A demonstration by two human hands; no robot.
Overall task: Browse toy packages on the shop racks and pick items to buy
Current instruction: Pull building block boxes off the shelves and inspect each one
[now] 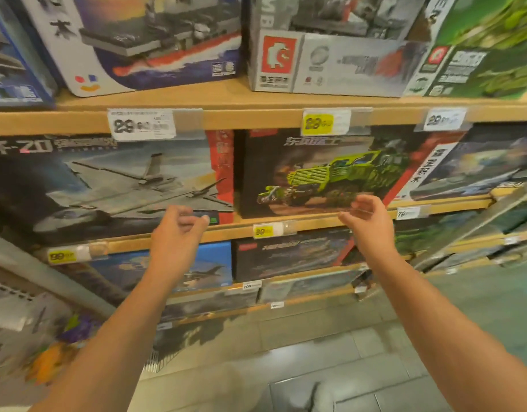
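Here, truck box (315, 173) just above both hands' loosely curled, empty fingers (364, 205).

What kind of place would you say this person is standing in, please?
Most likely a toy shop aisle. Wooden shelves carry boxed building sets, such as the green truck box and the jet box, and price tags are clipped along the shelf edges.

Above the left hand's fingers (193, 218), the jet box (107, 179) bore "-20" in its title. A yellow price tag (263, 231) between both hands read "89"; a white tag (408, 214) right of the right hand's fingers (363, 203) read "79". Other print was blurred.
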